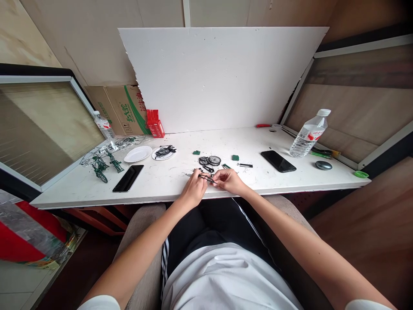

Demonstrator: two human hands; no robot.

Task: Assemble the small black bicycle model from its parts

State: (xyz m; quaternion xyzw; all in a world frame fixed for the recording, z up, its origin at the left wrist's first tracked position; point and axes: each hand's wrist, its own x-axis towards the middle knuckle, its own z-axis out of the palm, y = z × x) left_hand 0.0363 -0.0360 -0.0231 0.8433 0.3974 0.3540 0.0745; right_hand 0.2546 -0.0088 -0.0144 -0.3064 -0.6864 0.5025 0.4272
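Note:
My left hand (194, 188) pinches a thin, dark model bicycle part (206, 177) at the table's front edge. My right hand (228, 181) meets it from the right, its fingertips closed on the part's right end. The exact shape of the part is half hidden by the fingers. Just beyond my hands lie two black spoked model wheels (209, 160) and a small black crank-like piece (208, 168). A green strip (226, 166) lies behind my right hand, with a black bar-shaped piece (245, 165) farther right. Two small green blocks (235, 158) rest beyond.
At left stand green model bicycles (102, 168), a black phone (128, 178), a white plate (138, 153) and another plate heaped with black parts (165, 151). On the right are a second phone (278, 161), a water bottle (308, 135), a round silver tin (323, 165) and a green lid (361, 174).

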